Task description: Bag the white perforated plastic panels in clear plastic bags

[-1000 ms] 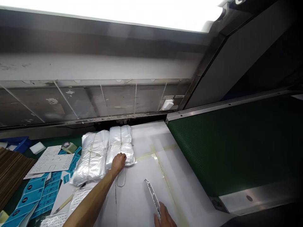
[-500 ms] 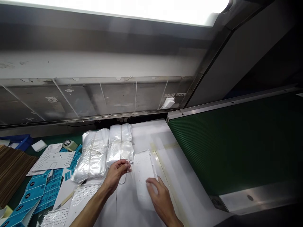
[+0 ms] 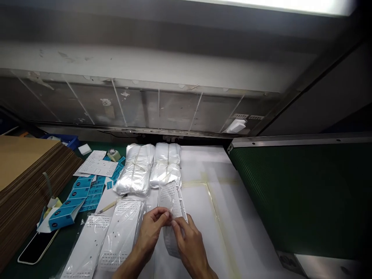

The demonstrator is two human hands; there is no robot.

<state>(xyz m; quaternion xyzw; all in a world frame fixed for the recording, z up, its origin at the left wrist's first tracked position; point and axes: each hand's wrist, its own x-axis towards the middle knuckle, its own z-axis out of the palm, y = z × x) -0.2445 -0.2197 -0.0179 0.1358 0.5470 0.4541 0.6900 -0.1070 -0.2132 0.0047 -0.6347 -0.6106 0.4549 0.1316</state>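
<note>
A white printed card pack point(image 3: 170, 197) in clear plastic stands between my hands, over the white-covered table. My left hand point(image 3: 152, 228) pinches the near edge of its plastic, thumb and forefinger pressed together. Close beside it, my right hand point(image 3: 190, 240) grips the pack with thumb and fingers along its right side. Two tied bundles of clear bags, one on the left point(image 3: 135, 170) and one on the right point(image 3: 166, 164), lie behind my hands. Bagged white cards point(image 3: 119, 232) rest to the left of my left hand.
Blue label strips point(image 3: 72, 201), a small bottle point(image 3: 114, 155), a phone point(image 3: 37, 246) and a cardboard stack point(image 3: 35, 182) are at the left. A green conveyor point(image 3: 314, 193) with a metal edge runs along the right. Clear compartments point(image 3: 177, 110) span the back.
The view has swung left, showing more cardboard and the phone. My hands have come together; my right hand, earlier loose beside the pack, now grips it, and my left hand has moved onto its plastic.
</note>
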